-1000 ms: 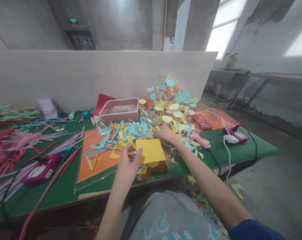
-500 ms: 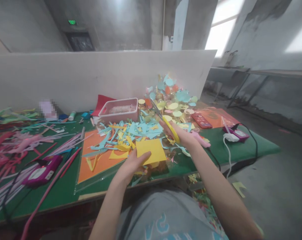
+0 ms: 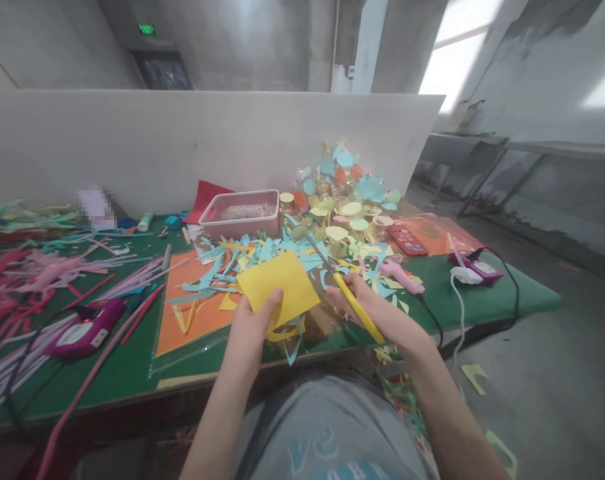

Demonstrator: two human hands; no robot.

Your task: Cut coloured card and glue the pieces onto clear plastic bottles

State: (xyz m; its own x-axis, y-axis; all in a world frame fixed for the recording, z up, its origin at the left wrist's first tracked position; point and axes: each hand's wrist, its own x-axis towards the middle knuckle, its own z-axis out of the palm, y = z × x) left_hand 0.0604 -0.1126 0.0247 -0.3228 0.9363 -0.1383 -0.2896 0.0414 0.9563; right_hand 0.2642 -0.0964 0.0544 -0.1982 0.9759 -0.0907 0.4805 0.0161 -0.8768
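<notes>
My left hand (image 3: 252, 328) pinches the near corner of a yellow paper square (image 3: 277, 285) and holds it tilted up above the green table (image 3: 112, 373). My right hand (image 3: 382, 317) grips yellow-handled scissors (image 3: 343, 288), whose blades point up and left toward the paper's right edge. Beneath both hands lie blue and yellow paper scraps (image 3: 262, 257) on an orange sheet (image 3: 192, 313).
A pink plastic tray (image 3: 241, 213) stands behind the scraps, and a heap of coloured paper circles (image 3: 345, 193) sits to its right. A red remote (image 3: 405, 240), a pink glue gun (image 3: 401, 275) and a corded purple device (image 3: 475, 269) lie at right. Another purple device (image 3: 85, 331) and pink strips lie left.
My right hand took the scissors out of the scrap pile and drew them toward me. My left hand lifted the yellow square off the table.
</notes>
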